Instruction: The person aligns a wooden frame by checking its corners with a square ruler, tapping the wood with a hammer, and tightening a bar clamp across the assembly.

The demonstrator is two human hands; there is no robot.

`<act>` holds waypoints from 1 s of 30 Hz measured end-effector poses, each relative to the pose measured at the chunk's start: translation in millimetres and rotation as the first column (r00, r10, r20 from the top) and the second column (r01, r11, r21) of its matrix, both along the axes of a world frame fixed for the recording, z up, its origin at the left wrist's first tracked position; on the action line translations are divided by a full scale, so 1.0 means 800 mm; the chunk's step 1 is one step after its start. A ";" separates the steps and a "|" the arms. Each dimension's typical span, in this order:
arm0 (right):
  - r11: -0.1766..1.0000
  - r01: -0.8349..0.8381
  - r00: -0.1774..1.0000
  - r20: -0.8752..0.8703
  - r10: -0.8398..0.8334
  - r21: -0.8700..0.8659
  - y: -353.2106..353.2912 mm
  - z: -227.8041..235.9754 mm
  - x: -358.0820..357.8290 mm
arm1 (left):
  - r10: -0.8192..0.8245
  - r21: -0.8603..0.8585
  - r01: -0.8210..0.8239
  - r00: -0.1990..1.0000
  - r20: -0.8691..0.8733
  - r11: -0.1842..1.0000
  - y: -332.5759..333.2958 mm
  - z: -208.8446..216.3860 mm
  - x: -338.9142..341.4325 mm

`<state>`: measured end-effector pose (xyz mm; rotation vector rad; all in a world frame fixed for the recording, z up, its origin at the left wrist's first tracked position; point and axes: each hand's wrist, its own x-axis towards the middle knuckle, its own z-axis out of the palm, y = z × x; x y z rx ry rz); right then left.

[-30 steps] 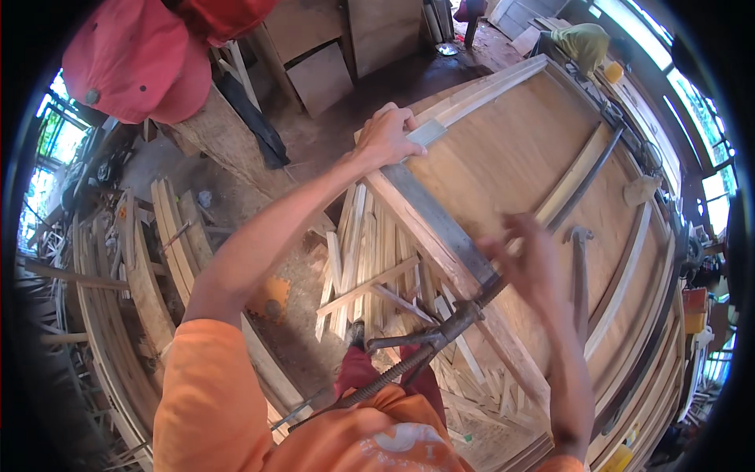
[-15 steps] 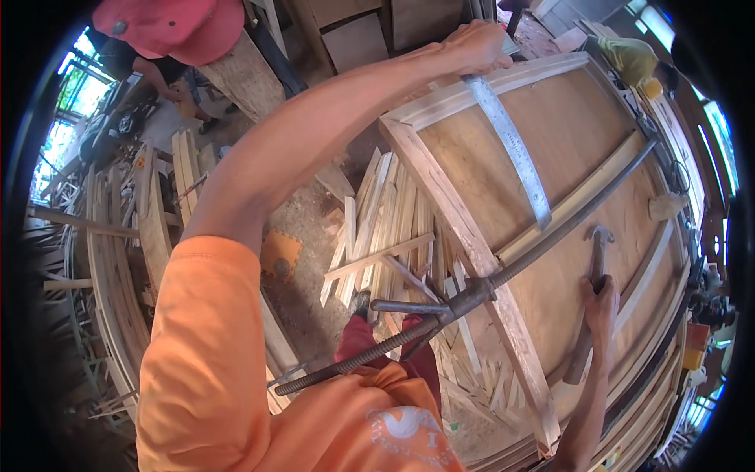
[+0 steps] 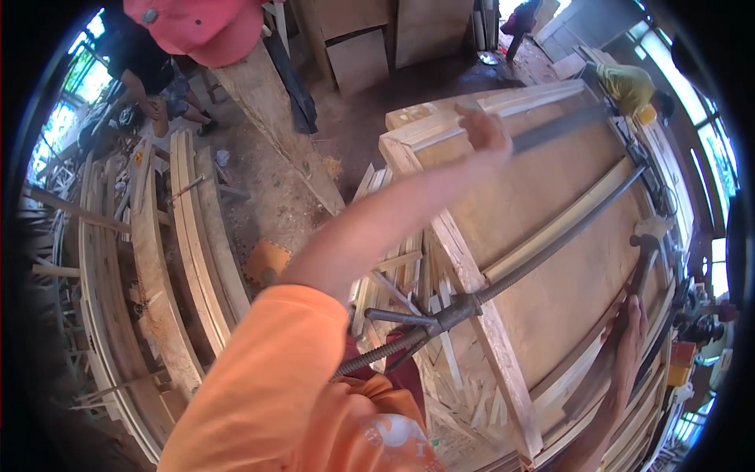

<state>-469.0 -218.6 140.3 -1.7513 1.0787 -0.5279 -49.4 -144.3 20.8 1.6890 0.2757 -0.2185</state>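
Note:
My left hand point(image 3: 486, 132) is closed on a steel ruler point(image 3: 562, 128), above the far-left corner of a large wooden frame point(image 3: 503, 362) with a plywood panel point(image 3: 543, 197). The ruler, smeared by motion, points right across the panel. Over the panel's right side, my right hand point(image 3: 625, 334) grips a claw hammer point(image 3: 646, 256) by its handle, with the head pointing away from me. A long bar clamp point(image 3: 458, 313) with a threaded screw crosses the frame, running beside a wooden strip point(image 3: 562, 220).
Loose wood strips point(image 3: 366, 307) lie on the floor beneath the frame. Long boards point(image 3: 197, 236) are stacked at left. A tall plank point(image 3: 275, 130) leans near a pink cap point(image 3: 200, 27). One person point(image 3: 169, 86) is at far left, another in yellow point(image 3: 625, 86) at far right.
My left hand has come down and nearer, swinging the ruler from lying across the panel to pointing right. My right hand has moved the hammer right and farther off.

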 end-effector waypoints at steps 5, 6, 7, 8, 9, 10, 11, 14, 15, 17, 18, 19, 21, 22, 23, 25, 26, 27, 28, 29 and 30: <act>0.995 -0.085 0.995 -0.041 0.088 0.057 0.064 0.060 0.014 | 0.245 -0.107 -0.232 0.961 0.127 0.967 -0.077 -0.047 -0.046; 0.985 -0.119 0.990 -0.064 0.128 0.124 0.074 0.067 0.018 | 0.263 -0.173 -0.248 0.962 0.068 0.953 -0.083 -0.055 -0.047; 0.983 -0.140 0.988 -0.050 0.147 0.120 0.084 0.073 0.023 | 0.275 -0.236 -0.265 0.961 0.010 0.935 -0.087 -0.060 -0.048; 0.976 -0.209 0.973 -0.083 0.214 0.068 0.093 0.078 0.028 | 0.237 -0.276 -0.253 0.967 -0.091 0.927 -0.087 -0.063 -0.047; 0.961 -0.277 0.954 -0.118 0.277 0.020 0.102 0.082 0.034 | 0.283 -0.294 -0.283 0.958 -0.042 0.913 -0.082 -0.064 -0.049; 0.964 -0.261 0.960 -0.091 0.265 0.058 0.110 0.087 0.040 | 0.198 -0.280 -0.208 0.978 -0.065 0.937 -0.074 -0.059 -0.051; 0.964 -0.260 0.962 -0.074 0.264 0.060 0.117 0.091 0.047 | 0.060 -0.276 -0.076 0.996 -0.068 0.958 -0.058 -0.053 -0.054; 0.923 -0.381 0.925 0.029 0.380 0.048 0.128 0.096 0.073 | -0.539 0.303 0.477 0.825 0.171 0.825 0.025 -0.009 -0.070; 0.926 -0.371 0.929 0.035 0.370 0.064 0.129 0.096 0.082 | -0.646 0.387 0.522 0.674 0.359 0.760 0.066 0.008 -0.074; 0.898 -0.441 0.862 -0.279 0.423 0.000 0.130 0.096 0.099 | -0.577 0.376 0.438 0.623 0.527 0.817 0.163 0.035 -0.080; 0.891 -0.454 0.827 -0.380 0.416 -0.012 0.131 0.095 0.108 | -0.507 0.330 0.385 0.628 0.590 0.862 0.207 0.046 -0.080; 0.881 -0.471 0.830 -0.356 0.430 -0.032 0.130 0.095 0.119 | -0.524 0.414 0.351 0.725 0.447 0.840 0.249 0.054 -0.076; 0.699 -0.679 0.695 -0.501 0.515 -0.224 0.128 0.091 0.147 | -0.509 0.499 0.325 0.810 0.291 0.803 0.301 0.059 -0.073; 0.667 -0.712 0.686 -0.420 0.594 -0.219 0.127 0.090 0.163 | -0.442 0.291 0.405 0.894 0.073 0.867 0.316 0.056 -0.075; 0.642 -0.739 0.660 -0.409 0.630 -0.205 0.125 0.088 0.181 | -0.375 0.065 0.390 0.911 -0.174 0.918 0.322 0.052 -0.076; 0.615 -0.767 0.630 -0.390 0.671 -0.182 0.121 0.070 0.226 | -0.493 -0.052 0.497 0.832 -0.256 0.866 0.317 0.040 -0.084; 0.537 -0.789 0.615 -0.389 0.686 -0.300 0.122 0.055 0.250 | -0.581 -0.168 0.560 0.740 -0.338 0.811 0.310 0.034 -0.085; 0.446 -0.793 0.598 -0.390 0.701 -0.415 0.123 0.038 0.271 | -0.590 -0.174 0.566 0.743 -0.317 0.806 0.303 0.028 -0.087; 0.447 -0.792 0.599 -0.391 0.699 -0.415 0.121 0.023 0.286 | -0.622 -0.184 0.596 0.721 -0.304 0.781 0.297 0.023 -0.088; 0.398 -0.820 0.557 -0.412 0.721 -0.412 0.120 0.007 0.300 | -0.638 -0.179 0.617 0.701 -0.319 0.766 0.292 0.018 -0.089; 0.343 -0.838 0.514 -0.403 0.757 -0.423 0.119 -0.007 0.310 | -0.631 -0.178 0.610 0.704 -0.325 0.772 0.291 0.013 -0.089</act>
